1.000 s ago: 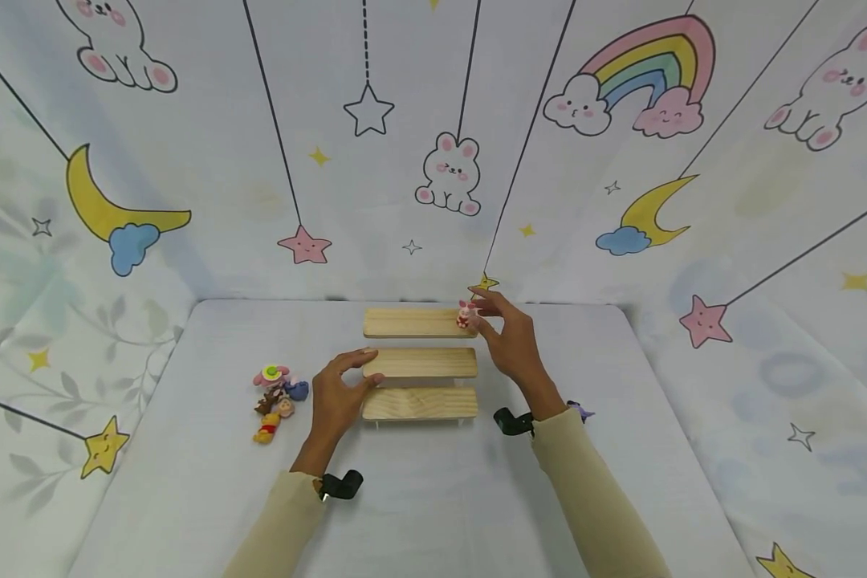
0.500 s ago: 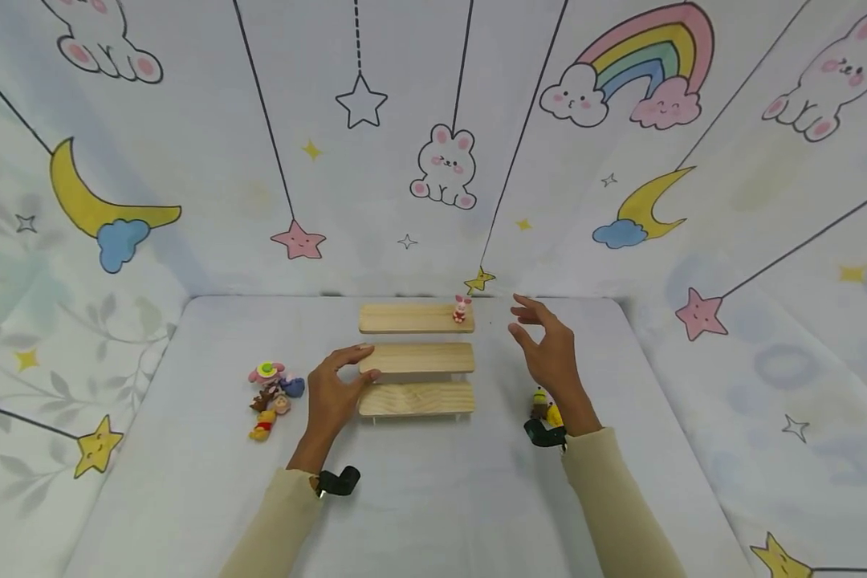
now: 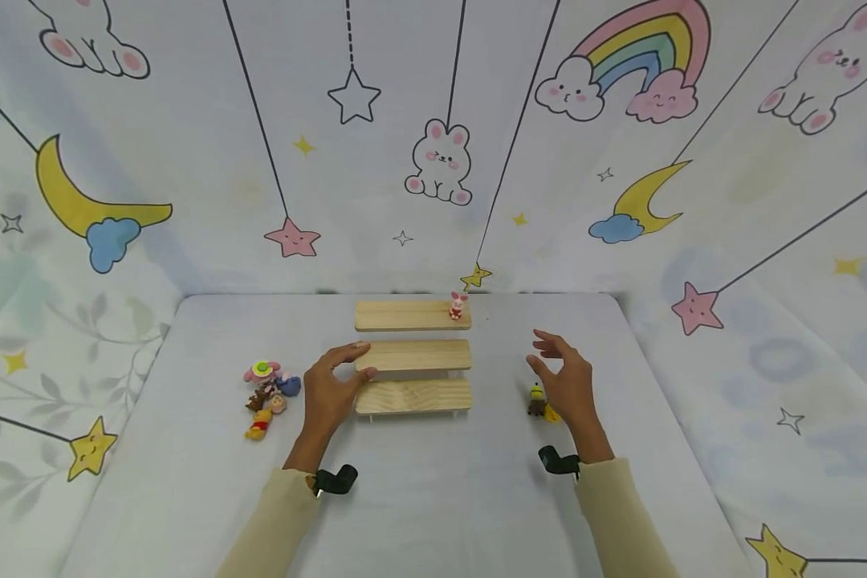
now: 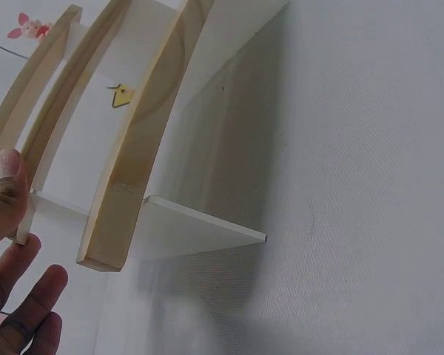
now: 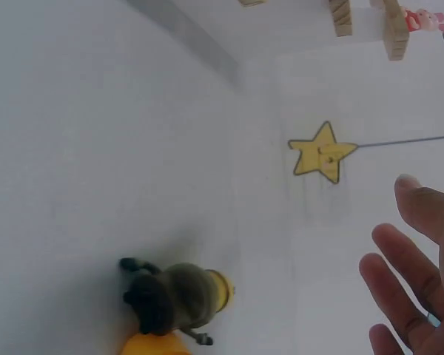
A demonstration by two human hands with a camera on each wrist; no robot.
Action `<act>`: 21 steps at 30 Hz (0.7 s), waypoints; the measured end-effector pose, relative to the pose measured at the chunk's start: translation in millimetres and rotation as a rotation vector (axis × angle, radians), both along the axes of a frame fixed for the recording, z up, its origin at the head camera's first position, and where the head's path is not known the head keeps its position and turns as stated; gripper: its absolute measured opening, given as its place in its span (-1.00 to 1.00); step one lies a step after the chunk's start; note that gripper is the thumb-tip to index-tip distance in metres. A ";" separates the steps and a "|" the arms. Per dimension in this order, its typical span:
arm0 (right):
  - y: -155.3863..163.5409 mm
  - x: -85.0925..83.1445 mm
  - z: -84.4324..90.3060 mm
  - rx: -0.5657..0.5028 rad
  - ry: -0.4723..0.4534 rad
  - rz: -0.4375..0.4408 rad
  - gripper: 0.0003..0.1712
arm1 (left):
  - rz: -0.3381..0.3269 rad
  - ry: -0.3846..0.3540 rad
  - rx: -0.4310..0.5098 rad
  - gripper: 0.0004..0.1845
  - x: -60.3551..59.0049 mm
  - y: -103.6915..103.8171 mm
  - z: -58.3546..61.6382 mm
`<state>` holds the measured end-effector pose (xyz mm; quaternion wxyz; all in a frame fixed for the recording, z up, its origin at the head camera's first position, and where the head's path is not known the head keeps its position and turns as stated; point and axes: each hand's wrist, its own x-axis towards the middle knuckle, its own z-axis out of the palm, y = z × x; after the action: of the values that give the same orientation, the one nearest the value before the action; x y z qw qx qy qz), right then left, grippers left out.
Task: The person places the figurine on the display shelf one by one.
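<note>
A three-tier wooden display shelf (image 3: 413, 396) with white side supports (image 4: 200, 231) stands mid-table. My left hand (image 3: 328, 393) pinches the left end of its middle plank (image 3: 415, 355) between thumb and fingers. On the right end of the top plank (image 3: 400, 315) stands a small pink-eared piglet figurine (image 3: 457, 306). My right hand (image 3: 567, 384) hovers right of the shelf, fingers spread and nothing held. Just below and left of it is a dark-and-yellow figurine (image 3: 536, 400), with a yellow figurine (image 3: 551, 413) partly hidden behind the hand.
Several figurines lie grouped left of the shelf, among them a yellow bear in red (image 3: 258, 424), a blue one (image 3: 289, 385) and a pink one with a yellow-green flower (image 3: 262, 370). A printed cloth backdrop (image 3: 376, 185) rises behind the white table (image 3: 433, 514).
My right hand let go of the piglet figurine on the top plank, then moved right and back toward the right-hand figurines. My left hand keeps its hold on the shelf.
</note>
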<state>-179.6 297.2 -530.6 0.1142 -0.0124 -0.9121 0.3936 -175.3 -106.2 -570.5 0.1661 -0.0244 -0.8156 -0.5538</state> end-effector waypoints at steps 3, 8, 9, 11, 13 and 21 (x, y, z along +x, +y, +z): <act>1.5 6.3 -8.4 0.004 -0.025 -0.018 -0.38 | -0.001 0.002 0.005 -0.50 -0.1 -0.1 0.2; 3.1 14.7 -21.2 0.033 -0.058 -0.041 -0.33 | 0.000 0.012 0.008 -0.49 -0.1 -0.4 1.3; 3.4 16.1 -23.6 0.045 -0.064 -0.047 -0.32 | 0.001 0.014 0.005 -0.48 0.0 -0.4 1.2; 3.9 18.3 -28.4 0.064 -0.072 -0.059 -0.31 | 0.000 0.016 0.005 -0.47 0.1 -0.3 1.1; 4.5 19.9 -33.1 0.087 -0.076 -0.065 -0.30 | -0.002 0.017 0.009 -0.47 0.2 -0.3 1.1; 7.3 25.6 -47.6 0.165 -0.082 -0.061 -0.28 | -0.012 0.002 0.019 -0.50 0.8 -0.4 0.5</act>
<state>-154.0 304.5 -578.2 0.0896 -0.0469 -0.9444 0.3128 -174.5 -106.5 -570.0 0.1639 -0.0281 -0.8099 -0.5626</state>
